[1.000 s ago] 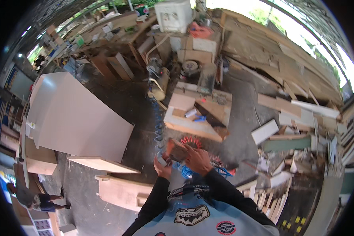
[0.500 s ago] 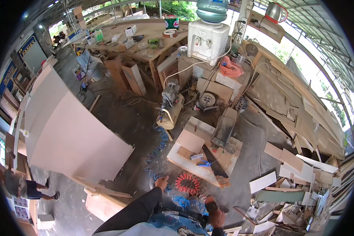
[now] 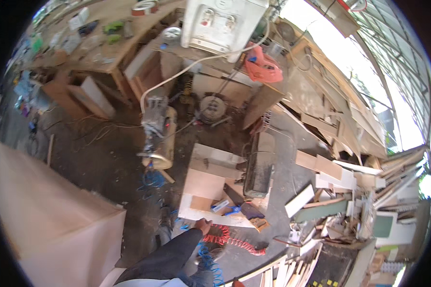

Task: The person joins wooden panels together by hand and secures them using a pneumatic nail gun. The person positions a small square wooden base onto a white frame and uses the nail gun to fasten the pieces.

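My left hand (image 3: pixel 203 225) is at the lower middle with its fingers curled, at the near edge of a pale board (image 3: pixel 208 217). I cannot make out what is in it. Right beside it lies a red coiled air hose (image 3: pixel 222 235), stretched out to the right across the floor. A blue coiled hose (image 3: pixel 207 260) hangs along my leg. Of my right hand (image 3: pixel 238 283) only a small part shows at the lower edge, and its fingers are hidden. On the board ahead lie a handsaw (image 3: pixel 248 208), a blue-handled tool (image 3: pixel 233 209) and a small pale box (image 3: pixel 220 205).
An air compressor (image 3: pixel 160 136) stands ahead, near a cable reel (image 3: pixel 212 109). A dusty, long dark-topped case (image 3: pixel 260 165) sits by the board. Wood offcuts (image 3: pixel 330 205) are heaped at the right. A large pale panelled piece (image 3: pixel 57 205) fills the left. A water dispenser (image 3: pixel 222 24) stands at the back.
My view has swung right and moved nearer the board. My left hand is now at the board's near edge. My right hand has dropped almost out of view, and the red hose is stretched rightward.
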Motion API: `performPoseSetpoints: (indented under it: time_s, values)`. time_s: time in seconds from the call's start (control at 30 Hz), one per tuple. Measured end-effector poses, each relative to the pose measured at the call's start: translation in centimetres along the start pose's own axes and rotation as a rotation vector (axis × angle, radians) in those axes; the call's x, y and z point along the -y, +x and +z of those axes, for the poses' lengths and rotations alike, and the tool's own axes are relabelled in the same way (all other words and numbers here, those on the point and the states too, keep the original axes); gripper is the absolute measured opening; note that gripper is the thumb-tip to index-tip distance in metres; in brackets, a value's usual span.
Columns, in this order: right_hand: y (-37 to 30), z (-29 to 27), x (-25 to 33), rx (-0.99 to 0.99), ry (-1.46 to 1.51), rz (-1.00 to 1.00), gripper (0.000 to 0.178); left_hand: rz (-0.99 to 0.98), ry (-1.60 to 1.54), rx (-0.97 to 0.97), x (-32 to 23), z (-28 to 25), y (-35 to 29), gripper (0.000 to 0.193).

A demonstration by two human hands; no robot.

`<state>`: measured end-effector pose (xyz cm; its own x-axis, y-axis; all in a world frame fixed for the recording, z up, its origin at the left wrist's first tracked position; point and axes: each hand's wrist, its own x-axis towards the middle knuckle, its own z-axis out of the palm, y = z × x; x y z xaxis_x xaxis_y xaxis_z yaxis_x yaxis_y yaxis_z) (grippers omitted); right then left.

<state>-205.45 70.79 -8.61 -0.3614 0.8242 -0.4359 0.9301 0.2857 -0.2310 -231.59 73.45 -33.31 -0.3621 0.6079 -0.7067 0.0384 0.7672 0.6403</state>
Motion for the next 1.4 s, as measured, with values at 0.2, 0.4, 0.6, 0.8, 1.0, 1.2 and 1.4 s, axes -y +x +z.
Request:
performPoseSetpoints:
  time_s: [0.2, 0.4, 0.6, 0.8, 1.0, 1.2, 1.4]
  values:
    - [1.8, 1.4, 4.7, -0.012, 0.033, 0.125, 0.028, -0.03, 0.073, -0.014, 1.2, -1.0, 5.5, 0.057]
    - [2.3, 2.5, 7.0, -0.018, 0.066, 0.216, 0.027, -0.115, 0.004, 0.148, -1.2, -2.6, 8.3, 0.057]
    - [3.7, 3.5, 8.5, -0.014, 0.077, 0.189, 0.027, 0.021, 0.005, -0.155, -1.1, -6.6, 11.3, 0.052]
    - [5.5, 2.6, 10.4, -0.014, 0.049, 0.179, 0.027, 0.616, -0.082, -0.729, -15.8, -29.5, 11.7, 0.038]
    - [7.6, 1.8, 13.3, -0.018, 0.032, 0.133, 0.027, 0.681, 0.389, -1.173, -25.1, -62.0, 9.7, 0.043]
    - [10.3, 1.0, 16.6, -0.002, 0.014, 0.122, 0.027, 0.535, 0.713, -1.222, -25.6, -79.2, 11.3, 0.043]
    - [11.6, 1.1, 18.9, -0.016, 0.021, 0.145, 0.026, 0.382, 0.725, -1.061, -26.8, -83.1, 12.6, 0.054]
